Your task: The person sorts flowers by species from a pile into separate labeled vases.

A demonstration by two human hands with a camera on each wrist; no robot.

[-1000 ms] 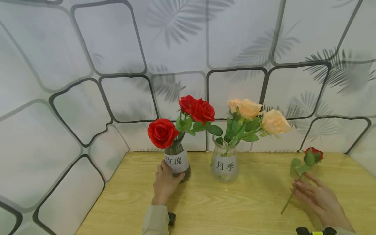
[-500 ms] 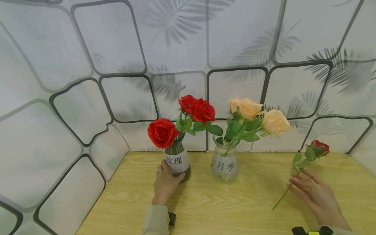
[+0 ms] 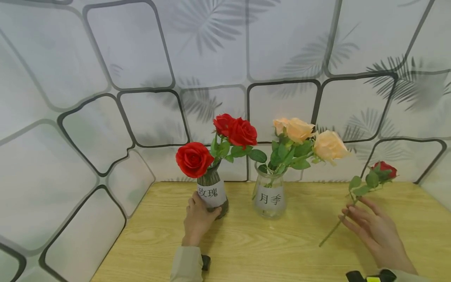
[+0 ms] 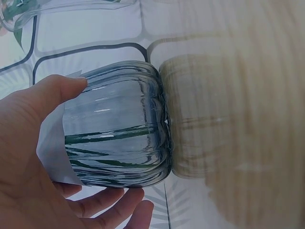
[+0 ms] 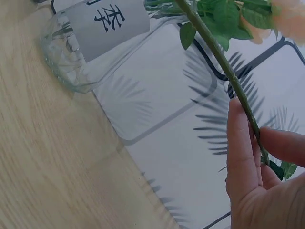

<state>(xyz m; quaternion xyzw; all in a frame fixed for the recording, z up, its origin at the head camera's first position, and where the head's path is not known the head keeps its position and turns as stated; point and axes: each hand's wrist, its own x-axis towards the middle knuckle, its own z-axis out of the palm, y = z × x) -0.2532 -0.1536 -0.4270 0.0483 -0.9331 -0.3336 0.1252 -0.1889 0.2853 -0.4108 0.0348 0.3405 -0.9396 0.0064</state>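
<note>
My left hand [image 3: 199, 219] grips the lower part of a ribbed glass vase [image 3: 220, 209] that stands on the table and bears a white paper label. In the left wrist view, thumb and fingers curl round that vase [image 4: 114, 114], where green stems show through the glass. Several red roses [image 3: 195, 159] fill it. At the right, my right hand [image 3: 378, 231] pinches the stem of a single red rose [image 3: 385, 170], held tilted with its bloom up to the right. The right wrist view shows this green stem [image 5: 214, 45] between thumb and fingers.
A clear glass vase [image 3: 270, 209] with a white label holds several peach roses [image 3: 299, 131] between my hands. The wood-grain table [image 3: 267, 250] meets a patterned wall covering [image 3: 282, 58] behind the vases and at the left.
My right hand has moved slightly left and up with the single red rose, whose stem now leans more toward flat. The left hand stays on its vase.
</note>
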